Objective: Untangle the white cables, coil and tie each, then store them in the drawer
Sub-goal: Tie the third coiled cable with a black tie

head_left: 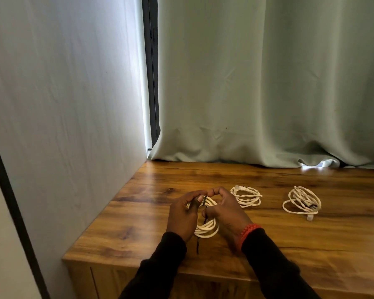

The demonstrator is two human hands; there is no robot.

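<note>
Head view: both hands meet over one white coil [205,229] near the front left of the wooden top [268,244].
Left hand [183,214]: fingers curled round the coil's far side.
Right hand [222,210]: pinching a thin black tie [198,244] at the coil.
Other coils: middle coil [246,196] and right coil [301,201], ropy loops lying apart to the right.
Room: pale green curtain [268,83] behind, white wall [63,93] left.

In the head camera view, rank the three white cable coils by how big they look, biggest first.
1. Far-right coil: widest, loosely spread.
2. Middle coil: smaller, tighter.
Unranked: the coil in the hands. The left hand and right hand cover much of it.
</note>
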